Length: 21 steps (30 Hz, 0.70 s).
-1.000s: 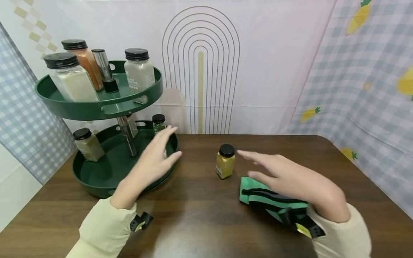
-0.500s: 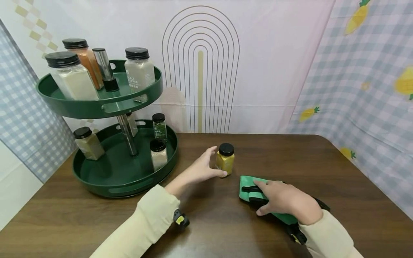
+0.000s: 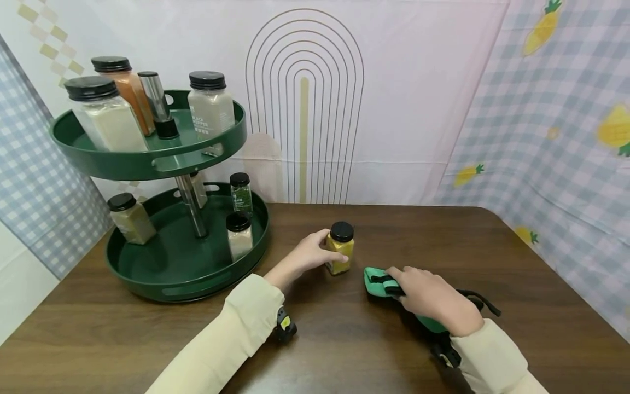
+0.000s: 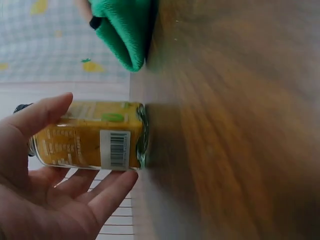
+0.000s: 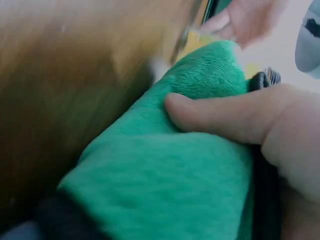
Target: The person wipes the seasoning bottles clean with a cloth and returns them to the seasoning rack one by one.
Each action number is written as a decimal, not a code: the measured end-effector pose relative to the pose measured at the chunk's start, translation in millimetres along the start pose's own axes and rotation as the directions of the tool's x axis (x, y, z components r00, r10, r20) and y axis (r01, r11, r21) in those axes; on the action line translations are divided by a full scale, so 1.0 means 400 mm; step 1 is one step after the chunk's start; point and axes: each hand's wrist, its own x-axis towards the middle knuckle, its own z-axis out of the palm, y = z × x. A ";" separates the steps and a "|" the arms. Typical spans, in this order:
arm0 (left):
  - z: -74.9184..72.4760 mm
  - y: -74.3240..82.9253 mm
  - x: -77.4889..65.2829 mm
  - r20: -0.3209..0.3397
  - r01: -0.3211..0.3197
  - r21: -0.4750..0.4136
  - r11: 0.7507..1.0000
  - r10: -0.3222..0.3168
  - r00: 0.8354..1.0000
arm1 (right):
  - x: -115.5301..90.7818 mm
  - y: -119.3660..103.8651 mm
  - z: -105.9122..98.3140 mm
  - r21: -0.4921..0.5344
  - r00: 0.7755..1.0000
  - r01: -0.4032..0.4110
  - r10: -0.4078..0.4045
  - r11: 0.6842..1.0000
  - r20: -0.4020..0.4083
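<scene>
A small spice jar [image 3: 340, 251] of yellow powder with a black lid stands upright on the table. My left hand [image 3: 309, 254] holds it from the left, thumb on the near side and fingers round the back; the left wrist view shows the jar's barcode label [image 4: 115, 150] between thumb and fingers. To the right, my right hand [image 3: 430, 295] grips a folded green cloth [image 3: 376, 282] with black bands. In the right wrist view the thumb [image 5: 215, 114] presses into the plush cloth. Much of the cloth lies hidden beneath that hand.
At the left stands a two-tier green turntable rack [image 3: 172, 290]. Large jars and a silver-and-black cylinder [image 3: 158, 104] are on its upper tray; several smaller jars, one a white-filled jar [image 3: 240, 241], sit on the lower one. The brown wooden table [image 3: 315, 350] meets hanging cloth behind.
My left hand has come away from the rack, moving right to the yellow jar, and has closed round it. My right hand has lowered onto the green cloth and taken hold of it.
</scene>
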 end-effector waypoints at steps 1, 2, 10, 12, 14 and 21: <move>-0.002 -0.001 -0.005 0.005 -0.002 0.009 1.000 0.002 1.000 | 0.002 0.006 -0.002 0.013 1.000 0.010 -0.009 1.000 -0.015; -0.004 -0.003 -0.010 0.014 -0.007 0.016 1.000 0.007 1.000 | 0.003 0.011 -0.006 0.028 0.999 0.022 -0.021 0.999 -0.032; -0.010 -0.012 -0.067 0.155 -0.106 0.049 0.993 0.098 0.983 | -0.044 -0.006 -0.080 0.107 0.906 0.171 -0.114 0.979 -0.408; -0.008 -0.015 -0.087 0.188 -0.147 0.084 0.986 0.129 0.974 | -0.066 -0.030 -0.100 0.111 0.848 0.231 -0.145 0.967 -0.510; -0.006 -0.019 -0.109 0.206 -0.190 0.120 0.974 0.163 0.965 | -0.084 -0.059 -0.116 0.098 0.802 0.293 -0.189 0.951 -0.566; -0.010 -0.031 -0.164 0.197 -0.294 0.173 0.940 0.259 0.945 | -0.072 -0.148 -0.118 -0.038 0.785 0.390 -0.354 0.920 -0.508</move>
